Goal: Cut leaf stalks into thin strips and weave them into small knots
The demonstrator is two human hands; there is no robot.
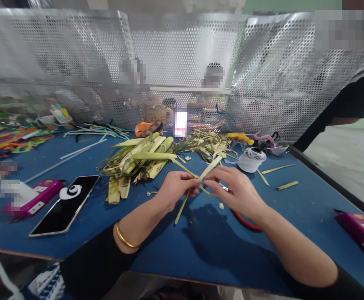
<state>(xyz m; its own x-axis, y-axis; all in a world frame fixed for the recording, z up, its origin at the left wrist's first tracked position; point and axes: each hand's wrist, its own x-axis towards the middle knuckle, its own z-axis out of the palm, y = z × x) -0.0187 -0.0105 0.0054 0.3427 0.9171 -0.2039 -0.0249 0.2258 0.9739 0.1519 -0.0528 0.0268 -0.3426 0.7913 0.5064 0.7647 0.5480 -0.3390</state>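
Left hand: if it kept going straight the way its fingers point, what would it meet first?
The left hand, pinching the leaf strip, points right, so it would likely meet the right hand first; depth is unclear.

Left hand: bare, no rings seen. Thin gold bangle on the left wrist, plain, w/ black sleeve ending just behind it. Right hand: bare; forearm uncovered, dark sleeve edge only near the elbow.
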